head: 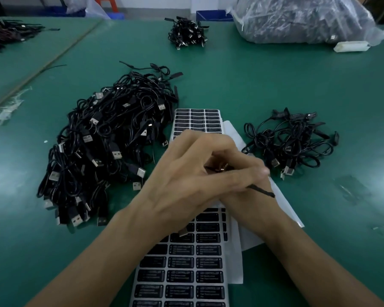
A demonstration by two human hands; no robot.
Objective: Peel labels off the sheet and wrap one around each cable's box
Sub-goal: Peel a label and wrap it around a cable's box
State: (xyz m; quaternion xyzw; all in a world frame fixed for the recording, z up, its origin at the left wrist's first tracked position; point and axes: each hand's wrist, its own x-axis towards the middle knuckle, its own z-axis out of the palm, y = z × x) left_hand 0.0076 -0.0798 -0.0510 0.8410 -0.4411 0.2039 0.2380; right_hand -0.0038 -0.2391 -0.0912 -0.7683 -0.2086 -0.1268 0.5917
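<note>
Head view: above the grey sheet of black printed labels [180, 276], the left hand [180, 180] curls round a small black cable box [217, 168], thin tail [262, 191] poking out; the right hand [246, 202] lies beneath, grip hidden. Wrapped unseen, a label could crease or skew. Left of the sheet, tangled black USB cables [106, 147] could snag the tail.

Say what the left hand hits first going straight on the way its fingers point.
Likely the small cable pile on the right: the fingers of the left hand point that way, its nearest plugs just beyond them. Height is unclear, so it might pass above.
</note>
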